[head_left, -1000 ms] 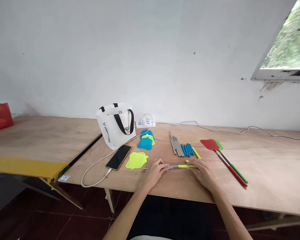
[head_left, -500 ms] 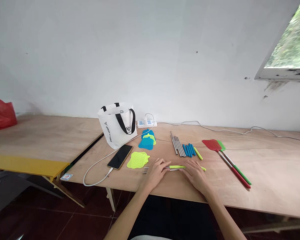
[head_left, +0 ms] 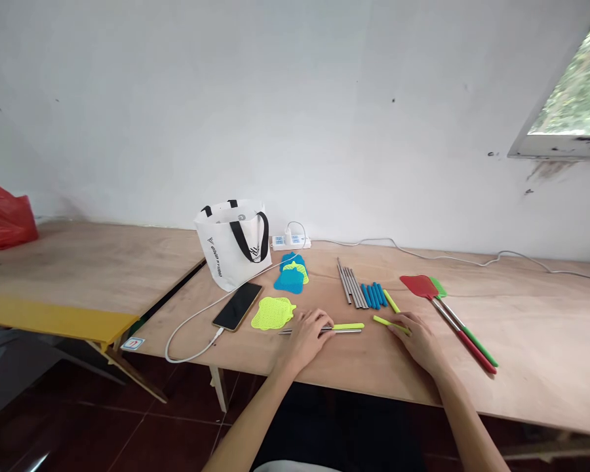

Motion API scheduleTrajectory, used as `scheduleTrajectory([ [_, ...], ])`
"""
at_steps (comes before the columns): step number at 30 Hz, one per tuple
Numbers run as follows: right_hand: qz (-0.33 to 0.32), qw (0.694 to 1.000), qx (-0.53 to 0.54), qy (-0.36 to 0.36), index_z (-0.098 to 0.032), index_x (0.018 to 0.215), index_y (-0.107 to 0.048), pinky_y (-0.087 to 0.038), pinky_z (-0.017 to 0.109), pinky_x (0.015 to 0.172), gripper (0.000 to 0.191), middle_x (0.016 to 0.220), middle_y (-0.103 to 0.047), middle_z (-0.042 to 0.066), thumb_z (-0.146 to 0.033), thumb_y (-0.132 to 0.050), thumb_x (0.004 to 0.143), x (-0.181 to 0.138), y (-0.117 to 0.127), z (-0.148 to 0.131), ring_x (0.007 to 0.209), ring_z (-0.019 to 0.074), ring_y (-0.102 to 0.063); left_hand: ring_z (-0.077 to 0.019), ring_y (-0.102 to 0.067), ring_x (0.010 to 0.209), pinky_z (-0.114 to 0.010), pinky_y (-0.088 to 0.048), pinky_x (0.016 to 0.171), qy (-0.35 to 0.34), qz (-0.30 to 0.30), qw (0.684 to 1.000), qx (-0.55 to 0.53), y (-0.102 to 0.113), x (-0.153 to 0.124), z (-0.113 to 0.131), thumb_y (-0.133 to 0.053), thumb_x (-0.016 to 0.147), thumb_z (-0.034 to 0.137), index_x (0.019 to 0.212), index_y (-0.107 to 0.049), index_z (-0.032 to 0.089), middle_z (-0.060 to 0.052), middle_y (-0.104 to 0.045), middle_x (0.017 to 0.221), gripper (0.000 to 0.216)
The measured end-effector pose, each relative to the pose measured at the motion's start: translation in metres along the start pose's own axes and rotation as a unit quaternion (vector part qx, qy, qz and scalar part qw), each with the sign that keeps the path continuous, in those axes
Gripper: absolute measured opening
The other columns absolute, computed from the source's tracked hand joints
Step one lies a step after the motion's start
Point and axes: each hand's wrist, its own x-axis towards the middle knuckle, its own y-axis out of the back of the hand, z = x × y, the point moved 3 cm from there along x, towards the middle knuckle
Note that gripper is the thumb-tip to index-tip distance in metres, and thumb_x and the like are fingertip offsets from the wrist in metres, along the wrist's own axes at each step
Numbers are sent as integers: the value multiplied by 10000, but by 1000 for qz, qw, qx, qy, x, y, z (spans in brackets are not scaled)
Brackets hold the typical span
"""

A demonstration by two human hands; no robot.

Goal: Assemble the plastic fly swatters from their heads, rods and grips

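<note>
My left hand (head_left: 307,331) rests on the plywood table (head_left: 521,341), fingers curled over the left part of a thin metal rod (head_left: 349,332). A yellow-green handle sleeve (head_left: 348,326) lies along that rod just past the fingertips. My right hand (head_left: 417,337) lies further right, its fingers closed on the end of a second yellow-green sleeve (head_left: 386,322), which is separate from the rod. A yellow-green mesh swatter head (head_left: 273,313) lies just left of my left hand.
Behind the hands lie a bundle of metal rods (head_left: 351,286), blue sleeves (head_left: 373,295) and one yellow-green sleeve (head_left: 391,300). Finished red (head_left: 417,285) and green (head_left: 438,286) swatters lie right. Blue heads (head_left: 289,278), phone (head_left: 237,306), white bag (head_left: 233,242), power strip (head_left: 290,241).
My right hand has slid to the right, drawing a yellow-green sleeve away from the rod. My left hand has stayed on the rod. The view has shifted slightly.
</note>
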Motion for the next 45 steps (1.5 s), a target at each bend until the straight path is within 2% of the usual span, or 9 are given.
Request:
scheduleTrajectory([
  [5,-74,996,45,38,-261,908,-687,-522,415,875,320,978,-694,65,-509,-489,946,-1,-2,-20,952,259,-648,-211,-610,1056,-384,-381,959,0,5,1000,4,1,1,1,-668,967,315,938,-662,246,12,-676,1094,75],
  [9,-102,992,39,59,-269,977,-707,-512,437,909,332,998,-685,66,-515,-484,961,-3,-6,-28,981,264,-633,-217,-610,1085,-394,-370,977,9,-7,1000,-10,-1,1,-1,-645,984,327,928,-670,238,6,-683,1107,108],
  [16,-109,991,32,67,-281,1025,-729,-489,455,987,353,1090,-683,72,-539,-495,967,-6,-7,-27,1076,276,-616,-201,-615,1072,-377,-370,970,-4,-7,999,-34,-6,2,-7,-594,1016,293,922,-663,226,8,-691,1100,135],
  [23,-105,991,44,72,-300,1019,-741,-514,430,961,342,1085,-687,58,-548,-514,958,-7,-6,-31,1064,265,-631,-197,-605,1036,-339,-432,949,3,12,996,-84,-10,4,-11,-597,1001,218,885,-663,216,-13,-678,1052,134],
  [27,-114,989,57,74,-300,1048,-738,-520,430,967,330,1092,-692,56,-541,-531,958,-7,-7,-34,1064,259,-638,-200,-604,1021,-330,-450,935,12,16,994,-103,-9,4,-11,-590,1004,230,879,-660,210,-21,-659,1033,144],
  [35,-146,978,57,141,-306,1154,-726,-543,439,928,321,1104,-684,76,-469,-492,1006,-13,-35,-61,1043,266,-639,-195,-601,1038,-327,-448,953,-22,4,994,-105,-8,2,-7,-580,1020,325,909,-682,218,-22,-664,1036,185],
  [41,-86,981,-19,172,-335,1164,-717,-548,444,913,267,1112,-652,75,-413,-516,1007,-14,-36,-67,1011,256,-639,-209,-619,1031,-364,-426,955,-15,-3,998,-54,-5,3,-5,-625,998,336,906,-711,226,-12,-686,1029,167],
  [45,-85,977,-52,189,-346,1213,-683,-520,453,975,267,1244,-628,74,-391,-516,1011,-15,-34,-70,1161,264,-604,-208,-627,1044,-372,-417,957,-22,-14,999,-42,-3,2,-1,-657,979,300,957,-720,239,0,-701,1054,91],
])
